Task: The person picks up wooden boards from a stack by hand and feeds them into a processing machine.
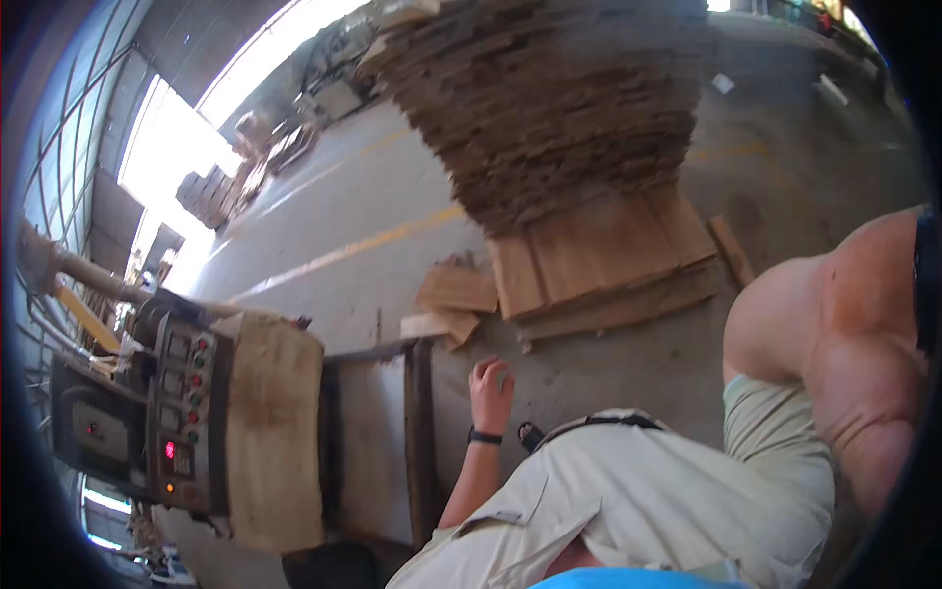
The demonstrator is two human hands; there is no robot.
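My left hand (491, 385), with a black band on the wrist, hangs beside the machine's dark-edged metal table (378, 442). Its fingers are loosely curled, with a gap showing between them, and nothing is visible in them. My bare right arm (834, 314) is large and close at the right edge, and I cannot make out its hand. Ahead of me a tall stack of wooden boards (559, 108) stands on the floor, with wider panels (603, 250) at its base. Several loose wood pieces (456, 292) lie at its near left corner.
At the left stands a machine with a control panel (182, 393) of buttons and lit red indicators, beside a worn beige cover (275, 432). A thin board (731, 250) lies right of the stack. More stacked wood (206, 196) stands far left near bright openings. Yellow lines cross the floor.
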